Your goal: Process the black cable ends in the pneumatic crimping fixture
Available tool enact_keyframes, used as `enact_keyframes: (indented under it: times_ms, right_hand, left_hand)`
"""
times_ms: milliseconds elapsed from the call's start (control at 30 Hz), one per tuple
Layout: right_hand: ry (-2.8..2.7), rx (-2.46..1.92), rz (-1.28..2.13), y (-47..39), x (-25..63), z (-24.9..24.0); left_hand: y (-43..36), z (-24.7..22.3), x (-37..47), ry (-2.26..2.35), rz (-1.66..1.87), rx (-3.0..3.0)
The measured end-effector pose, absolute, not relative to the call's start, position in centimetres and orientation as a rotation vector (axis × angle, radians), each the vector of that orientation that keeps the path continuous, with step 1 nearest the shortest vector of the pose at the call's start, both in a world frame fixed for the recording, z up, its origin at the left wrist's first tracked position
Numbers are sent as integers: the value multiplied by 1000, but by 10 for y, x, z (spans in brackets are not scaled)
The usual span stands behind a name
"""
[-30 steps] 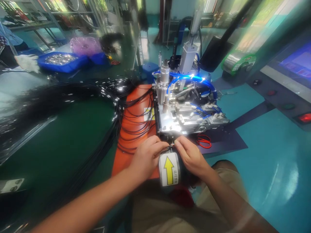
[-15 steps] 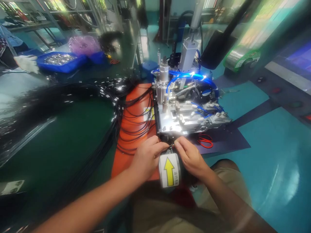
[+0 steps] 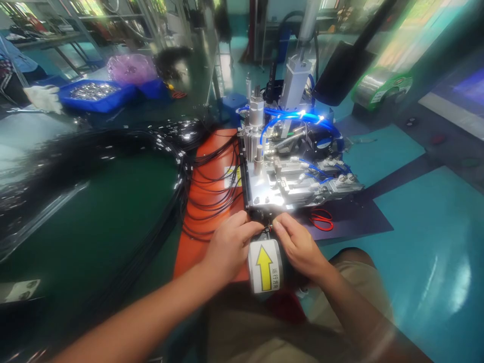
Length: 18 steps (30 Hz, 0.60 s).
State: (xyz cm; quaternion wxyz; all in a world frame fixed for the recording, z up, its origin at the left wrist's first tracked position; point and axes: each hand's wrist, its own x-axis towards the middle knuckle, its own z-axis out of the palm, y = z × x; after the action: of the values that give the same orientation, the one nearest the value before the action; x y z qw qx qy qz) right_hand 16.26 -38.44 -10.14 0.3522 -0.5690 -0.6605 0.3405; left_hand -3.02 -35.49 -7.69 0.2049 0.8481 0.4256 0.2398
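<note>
My left hand [image 3: 232,243] is closed at the front edge of the metal machine [image 3: 291,176], thumb and fingertips pinched on a thin dark piece, likely a cable end. Just right of it, my right hand [image 3: 297,241] is closed too, its fingertips around something too small to make out. The two sets of fingertips nearly meet above a rounded housing [image 3: 265,267] with a yellow arrow label. Black cables [image 3: 212,204] lie across the orange surface [image 3: 206,151] left of the machine.
Red-handled scissors [image 3: 321,220] lie right of my right hand. A big bundle of black cables [image 3: 151,237] curves over the green surface at left. Farther back are a blue tray [image 3: 96,103] of small metal parts, a white glove [image 3: 44,98] and a solder-like spool [image 3: 381,91].
The view has shifted slightly, so the machine and scissors appear a little farther right. Both hands keep the same pinched pose at the same spot.
</note>
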Motion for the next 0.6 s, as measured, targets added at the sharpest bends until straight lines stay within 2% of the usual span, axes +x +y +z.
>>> enact_keyframes:
  times_ms: [600]
  right_hand:
    - [-1722, -1484, 864, -384, 164, -102]
  left_hand:
    - [-353, -75, -29, 1229, 606, 2390]
